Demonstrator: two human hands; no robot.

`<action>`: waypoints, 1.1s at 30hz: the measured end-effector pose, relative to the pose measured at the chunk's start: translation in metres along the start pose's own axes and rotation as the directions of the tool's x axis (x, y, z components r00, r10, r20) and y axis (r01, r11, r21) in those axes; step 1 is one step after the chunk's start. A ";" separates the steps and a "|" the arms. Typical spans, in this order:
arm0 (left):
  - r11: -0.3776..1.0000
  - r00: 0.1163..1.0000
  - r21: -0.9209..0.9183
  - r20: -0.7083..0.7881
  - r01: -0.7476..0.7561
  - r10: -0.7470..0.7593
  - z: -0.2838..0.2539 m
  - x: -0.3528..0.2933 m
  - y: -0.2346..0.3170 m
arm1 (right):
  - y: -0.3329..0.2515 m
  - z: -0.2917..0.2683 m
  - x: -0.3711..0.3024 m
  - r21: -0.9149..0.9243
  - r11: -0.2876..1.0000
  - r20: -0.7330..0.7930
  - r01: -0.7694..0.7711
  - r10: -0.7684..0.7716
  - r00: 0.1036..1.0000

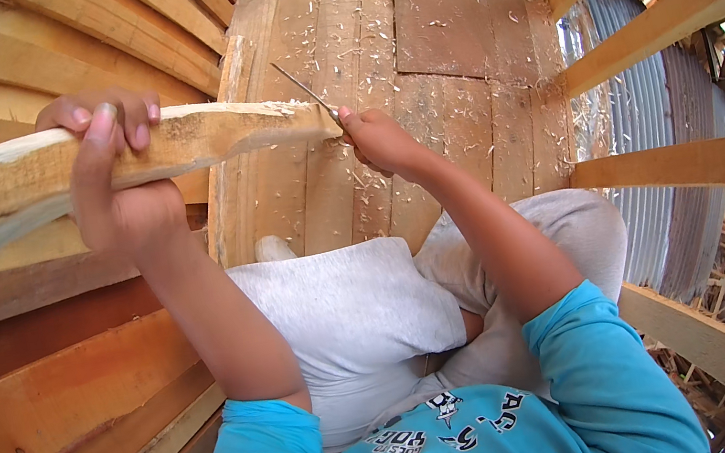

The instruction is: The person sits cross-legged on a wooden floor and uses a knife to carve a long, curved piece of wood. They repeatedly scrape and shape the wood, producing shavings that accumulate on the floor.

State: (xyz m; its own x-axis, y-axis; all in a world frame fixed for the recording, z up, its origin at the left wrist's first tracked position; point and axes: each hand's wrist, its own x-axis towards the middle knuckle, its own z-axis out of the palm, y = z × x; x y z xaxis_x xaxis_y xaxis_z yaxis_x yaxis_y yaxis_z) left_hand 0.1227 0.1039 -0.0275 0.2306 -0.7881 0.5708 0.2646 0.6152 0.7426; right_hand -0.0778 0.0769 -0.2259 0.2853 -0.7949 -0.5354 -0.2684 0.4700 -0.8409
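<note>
A long curved piece of pale wood [216, 138] reaches from the left edge to the middle of the view, its surface freshly cut along the upper edge. My left hand [122, 167] is wrapped around it, fingers over the top. At its right end my right hand [382, 142] is closed on a knife, whose thin, narrow blade [305, 86] points up and to the left, crossing the tip of the wood. The knife's handle is hidden in my fist. Small shavings cling near the wood's end.
I sit with legs folded on a plank floor [326, 19] strewn with wood shavings. Thick planks [92, 395] are stacked along the left. Timber rails [678, 174] stand at the right, with corrugated metal sheets [633, 140] beyond them.
</note>
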 end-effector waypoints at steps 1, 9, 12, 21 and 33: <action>1.000 0.998 0.004 -0.063 -0.007 0.007 -0.004 0.002 0.000 | -0.002 0.004 -0.004 0.022 0.999 0.007 0.042 -0.042 0.999; 0.989 0.948 0.147 -0.309 -0.027 0.072 -0.029 0.009 -0.005 | -0.008 0.004 -0.015 0.340 0.914 0.316 -0.221 0.110 0.942; 0.969 0.974 0.248 -0.223 0.010 0.047 -0.040 0.004 0.007 | -0.014 0.008 -0.023 0.368 0.886 0.373 -0.281 0.136 0.918; 0.816 0.988 0.558 -0.064 0.152 -0.140 -0.062 -0.017 0.057 | -0.012 0.018 -0.034 0.369 0.900 0.319 -0.231 0.111 0.941; 0.093 0.834 0.963 -0.167 0.252 -0.526 -0.087 -0.150 0.208 | -0.009 0.018 -0.052 0.387 0.906 0.297 -0.169 0.051 0.954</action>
State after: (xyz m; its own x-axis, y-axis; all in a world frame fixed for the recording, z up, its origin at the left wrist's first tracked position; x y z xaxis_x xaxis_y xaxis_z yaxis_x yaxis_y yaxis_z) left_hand 0.2249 0.3519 0.0105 0.2094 -0.9775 0.0266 -0.8192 -0.1605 0.5506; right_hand -0.0742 0.1210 -0.1923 0.5315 -0.6200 -0.5772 0.0644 0.7090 -0.7023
